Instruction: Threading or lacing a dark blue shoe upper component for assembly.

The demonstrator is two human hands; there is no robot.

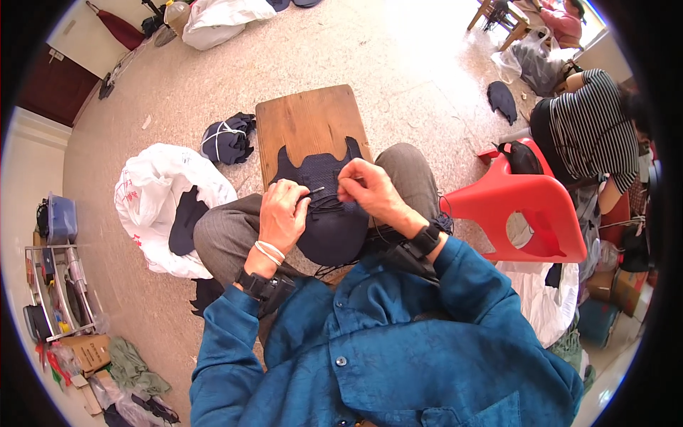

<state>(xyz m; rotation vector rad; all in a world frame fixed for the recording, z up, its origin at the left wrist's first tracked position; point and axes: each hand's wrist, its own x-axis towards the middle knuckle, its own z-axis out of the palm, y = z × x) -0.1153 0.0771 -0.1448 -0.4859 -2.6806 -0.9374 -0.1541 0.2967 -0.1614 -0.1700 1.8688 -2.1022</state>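
A navy mesh shoe upper point(333, 238) lies across the near part of a wooden bench point(313, 117) and reaches over my lap. Black lace point(326, 204) crosses its middle in several rows. From the left, my left hand point(282, 210) pinches a thin dark stick-like thing point(314, 191) with a pale glint, just above the lacing; its exact kind is too small to make out. Opposite it, my right hand point(371, 188) is closed, thumb against forefinger, on what looks like a strand of the black lace. The fingers partly hide the strand.
Left of the bench sit a tied bundle of navy pieces point(226, 139) and a white plastic bag point(160, 171). A red plastic stool point(512, 206) stands to my right, beside a person in a striped top point(594, 121). Another person point(562, 25) sits far right.
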